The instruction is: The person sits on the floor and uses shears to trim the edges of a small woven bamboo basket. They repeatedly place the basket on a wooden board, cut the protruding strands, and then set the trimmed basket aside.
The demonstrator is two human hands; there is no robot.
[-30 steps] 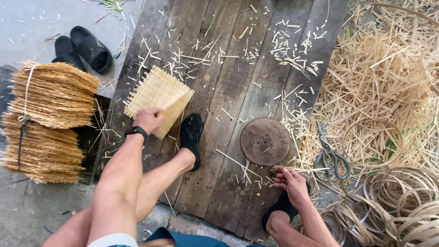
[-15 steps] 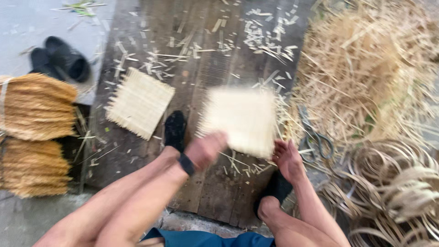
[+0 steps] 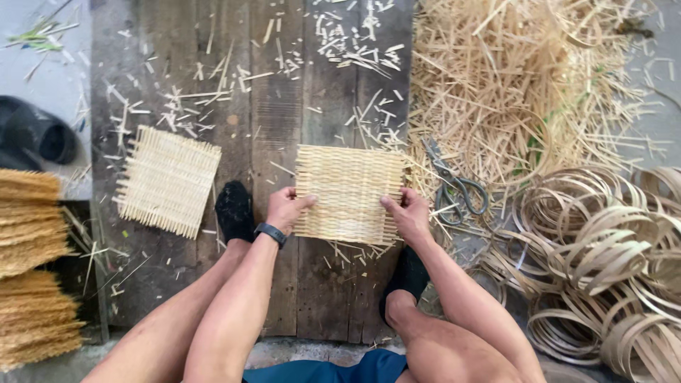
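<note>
A square woven bamboo mat lies flat on the wooden plank floor between my feet in black socks. My left hand grips its left edge, thumb on top; a black watch sits on that wrist. Its right edge is held by my right hand. A second woven mat lies on the planks to the left, apart from both hands. The round wooden block seen earlier is hidden under the held mat.
Metal scissors lie just right of the mat. A heap of bamboo strips fills the upper right; coiled bamboo hoops lie at the right. Stacked mats sit at the left, black sandals above them.
My left hand left the mat on the left and brought another mat to the middle, over the round block. My right hand rose to take its right edge.
</note>
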